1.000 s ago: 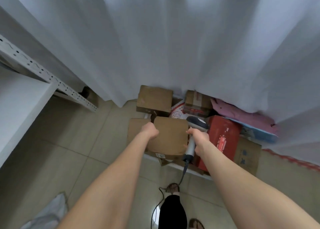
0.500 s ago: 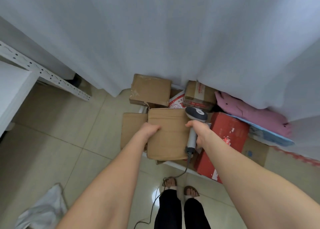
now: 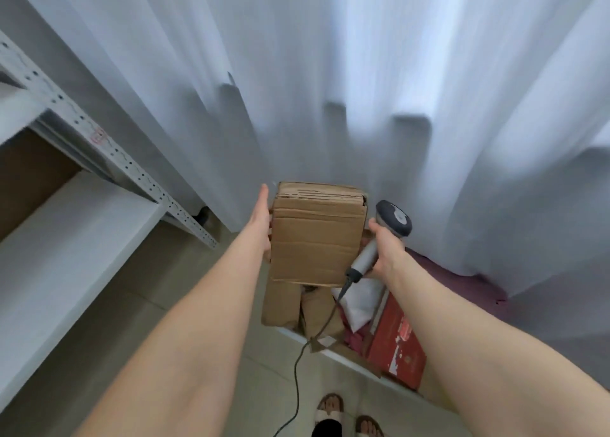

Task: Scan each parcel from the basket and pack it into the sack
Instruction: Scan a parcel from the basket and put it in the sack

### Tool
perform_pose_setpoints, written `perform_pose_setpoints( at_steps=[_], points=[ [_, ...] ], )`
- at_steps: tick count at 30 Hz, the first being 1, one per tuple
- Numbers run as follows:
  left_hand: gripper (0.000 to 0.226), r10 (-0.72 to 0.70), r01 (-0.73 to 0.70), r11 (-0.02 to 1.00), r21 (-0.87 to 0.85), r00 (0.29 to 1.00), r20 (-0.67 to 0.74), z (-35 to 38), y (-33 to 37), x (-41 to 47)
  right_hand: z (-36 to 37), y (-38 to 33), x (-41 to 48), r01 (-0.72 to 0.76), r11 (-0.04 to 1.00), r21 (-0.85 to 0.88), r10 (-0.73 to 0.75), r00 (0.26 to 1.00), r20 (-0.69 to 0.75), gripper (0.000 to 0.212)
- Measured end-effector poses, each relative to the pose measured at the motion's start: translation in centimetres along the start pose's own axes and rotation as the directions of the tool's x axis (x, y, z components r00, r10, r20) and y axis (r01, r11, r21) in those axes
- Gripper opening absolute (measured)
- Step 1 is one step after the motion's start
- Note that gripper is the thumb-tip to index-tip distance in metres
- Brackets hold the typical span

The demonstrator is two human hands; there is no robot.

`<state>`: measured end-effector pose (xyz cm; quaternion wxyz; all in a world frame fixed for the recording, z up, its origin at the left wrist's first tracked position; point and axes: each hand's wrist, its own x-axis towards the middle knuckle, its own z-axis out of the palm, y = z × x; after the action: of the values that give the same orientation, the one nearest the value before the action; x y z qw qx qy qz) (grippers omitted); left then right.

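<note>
A white curtain (image 3: 330, 73) fills the view from 10 o'clock round to 3 o'clock, hanging in folds down to the floor. At 9 o'clock stands a grey metal shelving unit (image 3: 66, 238) with a perforated upright and pale boards. Beige floor tiles (image 3: 185, 271) run from the shelving toward 6 o'clock.

At 5 o'clock a basket (image 3: 353, 364) sits on the floor against the curtain, with only its white near rim showing. Inside it lie a red box (image 3: 396, 344) at the 4 o'clock end, a brown box (image 3: 280, 304) at the 7 o'clock end and a white mailer (image 3: 359, 304) between them. A maroon bag (image 3: 455, 281) lies at 3 o'clock of these, under the curtain hem.

The cardboard parcel (image 3: 315, 238) is just below centre, lifted clear above the basket and in front of the curtain. The left hand (image 3: 262, 218) holds it by its 9 o'clock side. The part of the hand that shows lies straight along that face and the other fingers are hidden behind the box.

The right hand (image 3: 388, 248) is wrapped round the grey handle of a scanner (image 3: 394, 220), just beside the parcel's 3 o'clock edge. The dark scanner head points toward 12 o'clock. Its cable (image 3: 298, 364) trails down toward 6 o'clock, where the person's sandalled feet (image 3: 330, 407) stand.
</note>
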<state>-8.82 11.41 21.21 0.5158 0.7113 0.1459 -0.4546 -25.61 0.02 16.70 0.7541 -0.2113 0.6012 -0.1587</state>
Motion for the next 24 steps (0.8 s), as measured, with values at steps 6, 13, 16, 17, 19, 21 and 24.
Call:
perform_pose_setpoints(
  at_steps=[6, 13, 16, 17, 19, 21, 24],
  points=[
    [0.043, 0.129, -0.128, 0.991, 0.030, 0.992, -0.018, -2.2, 4.1, -7.5, 1.0, -3.0, -7.0, 0.069, 0.997, -0.046, -0.063, 0.990, 0.123, 0.047],
    [0.056, 0.174, -0.174, 0.985, -0.003, 0.983, 0.059, -5.6, 7.0, -12.3, 2.4, -3.7, -11.8, 0.094, 0.995, -0.043, -0.082, 0.970, 0.229, 0.050],
    [0.050, 0.153, -0.154, 0.988, 0.025, 0.987, 0.058, -6.7, 7.7, -13.5, 3.3, -3.5, -13.0, 0.104, 0.994, -0.017, -0.095, 0.957, 0.275, 0.050],
    [0.049, 0.142, -0.143, 0.989, 0.029, 0.988, 0.062, -7.2, 7.9, -13.8, 3.7, -3.4, -13.3, 0.109, 0.994, 0.000, -0.104, 0.950, 0.293, 0.049],
    [0.052, 0.115, -0.121, 0.991, 0.052, 0.988, 0.103, -8.4, 7.9, -14.3, 4.4, -3.0, -14.1, 0.119, 0.992, 0.046, -0.128, 0.938, 0.323, 0.046],
    [0.051, 0.103, -0.115, 0.991, 0.072, 0.983, 0.149, -9.9, 7.6, -14.5, 5.0, -2.6, -14.7, 0.124, 0.988, 0.091, -0.148, 0.925, 0.350, 0.043],
    [0.017, 0.181, -0.187, 0.981, 0.046, 0.977, 0.114, -11.6, 7.0, -14.8, 5.4, -2.6, -15.6, 0.110, 0.993, 0.049, -0.120, 0.908, 0.401, 0.031]
  ],
)
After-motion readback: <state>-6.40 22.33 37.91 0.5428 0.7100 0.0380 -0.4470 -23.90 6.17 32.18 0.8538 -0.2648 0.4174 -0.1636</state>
